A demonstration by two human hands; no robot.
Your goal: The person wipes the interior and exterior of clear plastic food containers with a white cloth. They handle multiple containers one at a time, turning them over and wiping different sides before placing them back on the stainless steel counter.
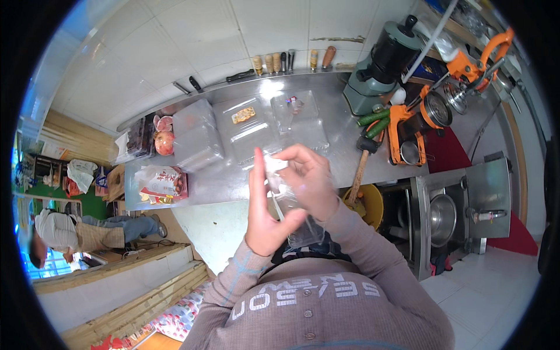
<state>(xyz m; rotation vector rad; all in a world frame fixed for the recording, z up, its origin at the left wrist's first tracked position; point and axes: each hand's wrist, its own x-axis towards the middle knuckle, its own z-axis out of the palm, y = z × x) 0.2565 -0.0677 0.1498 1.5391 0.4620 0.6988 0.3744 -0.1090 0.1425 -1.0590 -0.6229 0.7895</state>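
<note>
My left hand (267,210) is raised in front of my body, fingers extended, against a crinkled clear plastic piece (282,199). My right hand (313,181), blurred, has its thumb and fingers bent at a small white piece (275,165) at the top of the plastic. Whether either hand grips firmly is hard to tell. Beyond them on the steel counter (210,186) lie two open clear plastic containers: one (247,138) with a yellow-orange patterned packet (243,115), the other (302,124) with a small reddish item (295,104). Stacked clear containers (197,135) stand to their left.
Pomegranates (164,142) and a red-and-white package (164,183) lie at left. Knives (271,63) line the back edge. At right are a juicer (383,65), cucumbers (376,122), a mallet (363,159), an orange press (407,135) and a yellow bin (369,203). Another person (96,229) is far left.
</note>
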